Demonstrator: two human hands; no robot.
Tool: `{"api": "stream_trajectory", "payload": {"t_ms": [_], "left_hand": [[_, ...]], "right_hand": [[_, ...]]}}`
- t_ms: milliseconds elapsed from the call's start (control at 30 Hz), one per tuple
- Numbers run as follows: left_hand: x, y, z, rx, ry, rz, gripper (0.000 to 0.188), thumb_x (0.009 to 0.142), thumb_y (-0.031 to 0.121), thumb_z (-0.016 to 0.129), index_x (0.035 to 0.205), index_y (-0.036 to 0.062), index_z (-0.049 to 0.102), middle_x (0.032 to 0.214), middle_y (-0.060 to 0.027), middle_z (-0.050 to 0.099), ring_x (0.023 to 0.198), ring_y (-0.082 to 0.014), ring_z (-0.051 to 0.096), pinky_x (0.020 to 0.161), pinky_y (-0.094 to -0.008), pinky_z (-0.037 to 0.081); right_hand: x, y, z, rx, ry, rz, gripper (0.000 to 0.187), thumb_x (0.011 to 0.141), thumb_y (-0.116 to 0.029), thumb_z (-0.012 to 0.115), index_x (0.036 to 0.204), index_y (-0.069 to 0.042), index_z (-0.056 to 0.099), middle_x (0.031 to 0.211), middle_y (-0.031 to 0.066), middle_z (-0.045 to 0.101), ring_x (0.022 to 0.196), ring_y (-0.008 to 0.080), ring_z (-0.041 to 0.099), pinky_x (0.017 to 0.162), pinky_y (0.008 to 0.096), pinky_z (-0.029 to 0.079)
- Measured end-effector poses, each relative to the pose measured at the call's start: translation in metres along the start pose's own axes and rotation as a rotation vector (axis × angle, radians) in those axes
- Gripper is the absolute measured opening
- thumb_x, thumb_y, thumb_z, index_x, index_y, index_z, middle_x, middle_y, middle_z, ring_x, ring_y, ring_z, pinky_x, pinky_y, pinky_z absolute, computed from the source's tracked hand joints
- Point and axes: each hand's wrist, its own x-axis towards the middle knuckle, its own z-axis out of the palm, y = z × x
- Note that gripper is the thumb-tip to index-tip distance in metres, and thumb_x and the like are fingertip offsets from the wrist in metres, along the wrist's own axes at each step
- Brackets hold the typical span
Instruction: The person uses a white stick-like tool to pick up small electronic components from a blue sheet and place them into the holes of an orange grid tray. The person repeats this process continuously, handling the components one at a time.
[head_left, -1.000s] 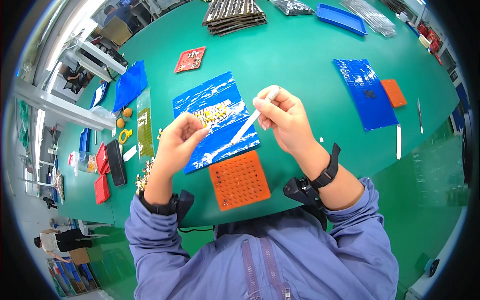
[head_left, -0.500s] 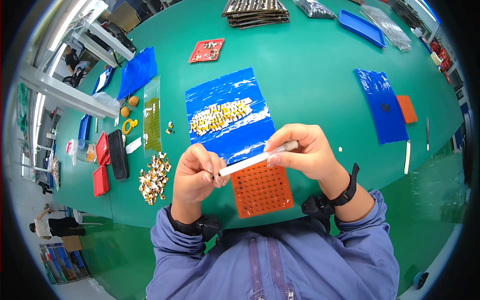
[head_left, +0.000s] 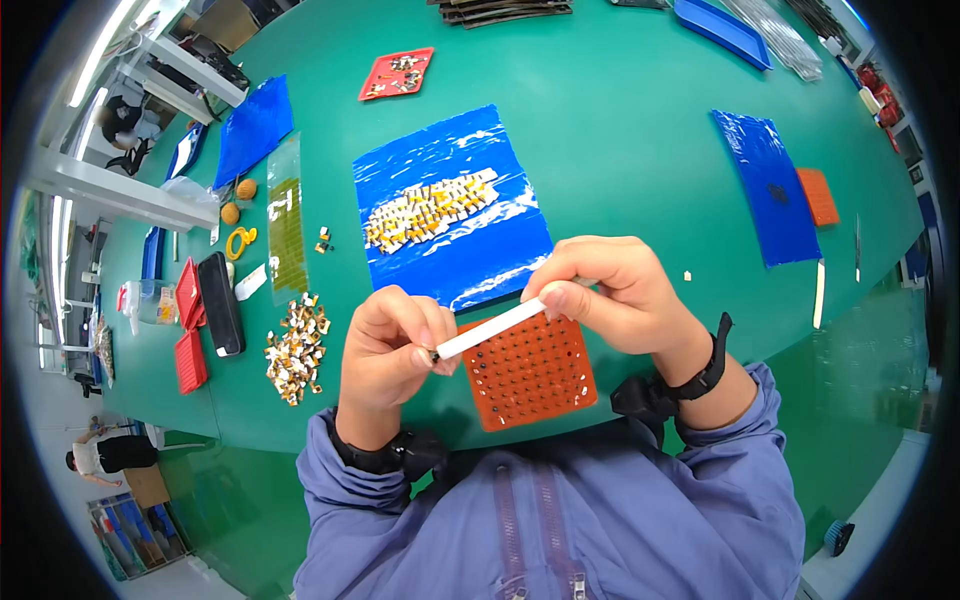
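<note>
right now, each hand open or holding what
Left hand: closed at the tip of the white stick; whether gripping anything cannot be told.
Right hand: holding the white stick.

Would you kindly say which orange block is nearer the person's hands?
The near block, partly behind the white stick in the right hand; the far block lies far right, beside a blue sheet.

The right hand (head_left: pixel 615 290) holds a white stick (head_left: pixel 500 325) slantwise; the left hand (head_left: pixel 395 345) pinches its lower end, where a small dark bit (head_left: pixel 435 356) shows. Below lies an orange holed block (head_left: pixel 530 380). Beyond, a blue sheet (head_left: pixel 480 265) bears white-and-yellow pieces (head_left: pixel 425 212). Leftward on the green surface (head_left: pixel 620 150) sit 1 loose pile (head_left: pixel 297 352) and 2 brown balls (head_left: pixel 246 189).
</note>
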Motion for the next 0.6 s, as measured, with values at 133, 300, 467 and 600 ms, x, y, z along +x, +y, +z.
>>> {"api": "stream_trajectory", "payload": {"t_ms": [133,300,467,600], "left_hand": [[-0.0001,-0.0008,0.0025,0.020,0.026,-0.005,0.013,0.078,0.005,0.060,0.078,0.0039,0.047,0.066,-0.0090,0.052,0.060,-0.0166,0.051,0.052,-0.0258,0.042],[-0.0010,-0.0025,0.0067,0.065,0.054,0.014,0.015,0.077,0.005,0.061,0.075,0.0039,0.047,0.064,-0.0085,0.051,0.057,-0.0171,0.049,0.049,-0.0271,0.041],[-0.0026,-0.0025,0.0091,0.087,0.105,0.011,0.019,0.075,0.007,0.064,0.072,0.0044,0.046,0.066,-0.0084,0.050,0.055,-0.0168,0.048,0.046,-0.0264,0.042],[-0.0028,-0.0045,0.0086,0.086,0.087,0.008,0.021,0.075,0.009,0.065,0.073,0.0039,0.045,0.066,-0.0070,0.048,0.055,-0.0157,0.047,0.045,-0.0248,0.043]], "right_hand": [[0.0019,-0.0045,0.0047,-0.072,0.025,-0.065,0.006,0.077,-0.004,0.060,0.082,-0.001,0.059,0.076,0.0061,0.058,0.069,0.0153,0.056,0.060,0.0263,0.043],[0.0012,-0.0021,0.0000,-0.168,-0.024,-0.153,0.007,0.074,-0.002,0.062,0.081,-0.002,0.060,0.075,0.0068,0.057,0.066,0.0163,0.054,0.057,0.0260,0.041],[-0.0011,-0.0031,-0.0003,-0.122,-0.010,-0.151,0.006,0.076,-0.006,0.062,0.080,-0.003,0.059,0.075,0.0056,0.057,0.067,0.0157,0.054,0.057,0.0249,0.042],[-0.0033,0.0008,0.0019,-0.136,0.001,-0.188,0.006,0.076,-0.007,0.063,0.080,-0.005,0.059,0.074,0.0047,0.057,0.067,0.0158,0.054,0.056,0.0260,0.042]]}}
